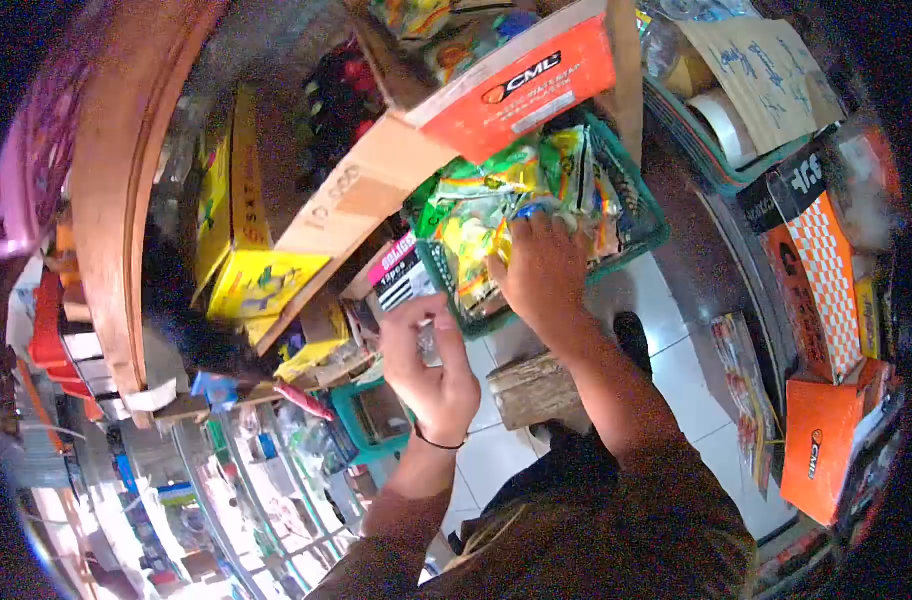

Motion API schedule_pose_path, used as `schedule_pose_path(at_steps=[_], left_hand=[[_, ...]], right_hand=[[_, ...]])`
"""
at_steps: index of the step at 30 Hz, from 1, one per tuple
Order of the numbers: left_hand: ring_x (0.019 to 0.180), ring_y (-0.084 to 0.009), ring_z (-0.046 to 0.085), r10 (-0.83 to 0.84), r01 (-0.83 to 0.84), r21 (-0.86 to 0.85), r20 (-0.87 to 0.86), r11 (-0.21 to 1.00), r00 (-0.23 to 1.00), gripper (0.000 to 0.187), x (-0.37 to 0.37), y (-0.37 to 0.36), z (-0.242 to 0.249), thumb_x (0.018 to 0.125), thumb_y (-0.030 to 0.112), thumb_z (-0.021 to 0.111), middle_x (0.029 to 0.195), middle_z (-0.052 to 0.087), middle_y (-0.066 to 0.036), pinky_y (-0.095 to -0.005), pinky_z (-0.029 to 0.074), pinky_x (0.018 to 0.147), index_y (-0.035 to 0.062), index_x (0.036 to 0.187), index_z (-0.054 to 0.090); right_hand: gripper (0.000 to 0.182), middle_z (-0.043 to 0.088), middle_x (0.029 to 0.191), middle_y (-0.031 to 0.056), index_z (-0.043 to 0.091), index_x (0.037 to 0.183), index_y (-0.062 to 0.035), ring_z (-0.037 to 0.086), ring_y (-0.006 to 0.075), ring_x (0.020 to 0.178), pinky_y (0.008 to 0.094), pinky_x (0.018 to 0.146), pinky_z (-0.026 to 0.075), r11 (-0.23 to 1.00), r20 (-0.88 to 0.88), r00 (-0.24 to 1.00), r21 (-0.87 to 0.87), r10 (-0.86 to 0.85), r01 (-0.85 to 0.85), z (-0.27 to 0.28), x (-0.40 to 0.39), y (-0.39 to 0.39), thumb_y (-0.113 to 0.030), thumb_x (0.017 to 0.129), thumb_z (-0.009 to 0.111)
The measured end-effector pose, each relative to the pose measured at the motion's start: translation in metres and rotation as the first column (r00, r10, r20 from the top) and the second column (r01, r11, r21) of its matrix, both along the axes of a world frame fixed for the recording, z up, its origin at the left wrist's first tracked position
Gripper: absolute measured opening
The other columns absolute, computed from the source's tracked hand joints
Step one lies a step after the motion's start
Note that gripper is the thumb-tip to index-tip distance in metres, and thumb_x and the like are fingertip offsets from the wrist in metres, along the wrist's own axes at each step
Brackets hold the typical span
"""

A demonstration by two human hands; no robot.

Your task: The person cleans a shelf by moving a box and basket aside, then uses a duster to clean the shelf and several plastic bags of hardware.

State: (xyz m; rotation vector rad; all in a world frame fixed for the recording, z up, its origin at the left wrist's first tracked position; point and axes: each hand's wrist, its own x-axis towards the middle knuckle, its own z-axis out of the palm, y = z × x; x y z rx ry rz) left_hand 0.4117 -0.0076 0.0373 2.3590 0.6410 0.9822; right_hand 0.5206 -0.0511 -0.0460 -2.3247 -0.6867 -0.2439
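A green plastic basket [648, 215] holds green, yellow and clear packets [476, 225]. My right hand [544, 265] reaches into it, its fingers bent down on the packets beside something small and blue. Whether those fingers grip anything is hidden. My left hand [428, 370], with a dark band at the wrist, hovers just outside the basket's lower left corner. Its fingers are curled with a gap between thumb and fingertips, and nothing shows in them. Above the basket stands a cardboard box with an orange CML label [536, 85].
A yellow box [261, 285] stands on the left shelf beside a curved wooden edge [116, 200]. Below the hands lie a wooden block [536, 390] and white floor tiles [701, 400]. At right are an orange CML box [816, 450] and another green basket [711, 180].
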Motion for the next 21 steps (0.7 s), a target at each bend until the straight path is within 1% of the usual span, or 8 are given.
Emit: schedule_pose_path(at_steps=[8,10,13,14,15,17,19,21], left_hand=[[0.073,-0.0139,0.052,0.091,-0.016,-0.627,0.089,0.779,0.992,0.015,-0.089,0.017,-0.074,0.083,0.017,0.054,0.086,0.057,-0.004,-0.0234,0.040,0.068,0.0031,0.089,0.054],[0.088,-0.0166,0.053,0.091,0.062,-0.991,0.073,0.122,0.993,0.029,-0.077,0.015,-0.075,0.087,0.030,0.046,0.100,0.055,-0.005,-0.0284,0.041,0.077,0.0057,0.103,0.050],[0.103,-0.0207,0.047,0.119,0.410,-0.850,0.393,-0.332,0.912,0.047,-0.067,0.014,-0.053,0.088,0.043,0.035,0.114,0.049,-0.008,-0.0355,0.038,0.086,0.0069,0.117,0.041],[0.108,-0.0220,0.044,0.128,0.507,-0.794,0.495,-0.336,0.859,0.050,-0.076,0.010,-0.037,0.088,0.043,0.034,0.118,0.046,-0.009,-0.0378,0.036,0.090,0.0066,0.122,0.035],[0.113,-0.0233,0.041,0.138,0.599,-0.728,0.591,-0.332,0.795,0.054,-0.093,0.009,-0.022,0.088,0.044,0.033,0.122,0.043,-0.010,-0.0402,0.033,0.094,0.0064,0.126,0.030],[0.112,-0.0236,0.042,0.138,0.598,-0.753,0.585,-0.275,0.799,0.052,-0.133,0.011,-0.016,0.088,0.041,0.034,0.124,0.041,-0.010,-0.0401,0.034,0.095,0.0063,0.127,0.028],[0.111,-0.0240,0.044,0.229,0.711,-0.659,0.673,-0.246,0.703,0.052,-0.178,0.015,0.000,0.087,0.039,0.037,0.123,0.042,-0.011,-0.0404,0.036,0.093,0.0058,0.127,0.028],[0.111,-0.0243,0.044,0.331,0.690,-0.696,0.615,-0.198,0.716,0.053,-0.225,0.013,0.010,0.086,0.039,0.040,0.124,0.041,-0.011,-0.0412,0.036,0.093,0.0058,0.127,0.029]], right_hand=[[0.021,0.055,0.090,0.0073,0.054,0.093,0.0011,0.054,0.0162,0.083,0.0281,0.074,0.042,0.746,-0.323,0.899,0.666,0.295,-0.006,0.012,-0.025,-0.013,-0.002,0.073,0.057],[0.020,0.054,0.091,0.0070,0.053,0.092,0.0013,0.053,0.0166,0.084,0.0296,0.074,0.042,0.740,-0.486,0.803,0.668,0.346,0.086,0.016,-0.034,-0.024,-0.001,0.073,0.055],[0.018,0.054,0.093,0.0081,0.053,0.089,0.0019,0.052,0.0160,0.086,0.0312,0.075,0.042,0.452,-0.582,0.513,0.813,0.631,0.367,0.035,-0.065,-0.038,0.002,0.072,0.054],[0.018,0.054,0.093,0.0081,0.053,0.089,0.0014,0.052,0.0161,0.087,0.0317,0.076,0.042,0.681,-0.241,0.857,0.715,0.455,-0.161,0.042,-0.079,-0.047,0.003,0.071,0.055],[0.019,0.053,0.094,0.0080,0.052,0.089,0.0009,0.052,0.0162,0.087,0.0322,0.078,0.041,0.839,0.290,0.869,0.263,0.402,-0.476,0.049,-0.092,-0.055,0.003,0.070,0.055],[0.024,0.053,0.095,0.0081,0.050,0.092,-0.0011,0.052,0.0173,0.088,0.0336,0.078,0.041,0.735,0.184,0.771,0.233,0.610,-0.637,0.063,-0.125,-0.054,0.003,0.070,0.057],[0.025,0.053,0.094,0.0083,0.048,0.097,-0.0028,0.052,0.0165,0.087,0.0345,0.077,0.042,0.627,-0.551,0.328,0.750,0.768,-0.208,0.088,-0.162,-0.041,-0.002,0.074,0.056],[0.025,0.053,0.093,0.0081,0.048,0.098,-0.0014,0.050,0.0144,0.089,0.0322,0.078,0.041,0.572,-0.444,0.364,0.687,0.819,-0.448,0.087,-0.172,-0.024,-0.011,0.076,0.057]])
